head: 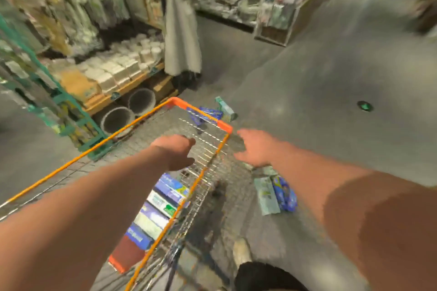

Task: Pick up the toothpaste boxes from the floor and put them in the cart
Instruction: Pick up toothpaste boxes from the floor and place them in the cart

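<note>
Running along the left edge of the frame, blurred shelving (71,30) holds pale packaged goods, with two grey pipe ends (128,111) lying low beneath it. Right of that, across the lower centre, stands the wire cart (132,123) with its orange rim. Inside it, against its right wall in the lower middle of the frame, a row of toothpaste boxes (160,205) lies side by side: long cartons in blue, white and pale green, smeared by motion so no print can be read. The left hand (176,152) hangs over the cart's basket, fingers curled loosely inward and holding nothing. Beyond the cart's far corner, at centre frame, more boxes (214,111) lie on the grey floor (319,82), dark blue ones beside a light green one. The right hand (254,149) reaches just outside the cart's right rim, fingers spread and empty. Below that hand, right of the cart, two further cartons (275,192) rest on the floor touching each other, one pale green, one deep blue. A shoe (241,251) shows at bottom centre.
</note>
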### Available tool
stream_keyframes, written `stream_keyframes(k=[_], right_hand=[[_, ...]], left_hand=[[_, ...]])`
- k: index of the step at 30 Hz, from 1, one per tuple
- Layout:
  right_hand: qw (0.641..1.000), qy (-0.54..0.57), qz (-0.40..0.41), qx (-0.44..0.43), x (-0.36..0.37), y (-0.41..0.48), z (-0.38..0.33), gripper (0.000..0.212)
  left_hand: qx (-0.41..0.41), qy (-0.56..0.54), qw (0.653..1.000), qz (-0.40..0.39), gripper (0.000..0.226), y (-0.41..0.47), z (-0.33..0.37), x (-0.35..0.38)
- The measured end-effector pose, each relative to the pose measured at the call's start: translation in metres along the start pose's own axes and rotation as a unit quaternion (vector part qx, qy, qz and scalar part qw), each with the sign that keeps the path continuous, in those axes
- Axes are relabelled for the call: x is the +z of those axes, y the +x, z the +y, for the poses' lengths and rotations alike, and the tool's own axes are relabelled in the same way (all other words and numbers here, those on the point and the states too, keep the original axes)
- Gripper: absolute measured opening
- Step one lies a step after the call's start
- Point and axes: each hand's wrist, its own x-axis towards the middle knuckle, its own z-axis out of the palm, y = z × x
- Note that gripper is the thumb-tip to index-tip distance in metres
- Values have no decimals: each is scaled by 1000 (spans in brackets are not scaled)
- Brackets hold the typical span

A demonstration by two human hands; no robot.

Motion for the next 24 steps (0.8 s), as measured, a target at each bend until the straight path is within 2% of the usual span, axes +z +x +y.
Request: stream_keyframes(k=[5,9,14,20,24], right_hand=[[996,-5,58,63,-20,-99,82,60],[988,-1,58,140,-17,-172,154,75],[978,21,46,203,-14,-258,256,82],[967,41,63,242,5,-330,387,90],[964,73,42,252,26,-367,476,94]], left_hand=[[80,18,996,32,65,5,108,-45],[135,47,988,60,73,16,201,-72],[205,52,975,67,80,34,330,-96],[249,85,962,70,80,64,482,-108],[273,109,954,64,73,85,581,-112]])
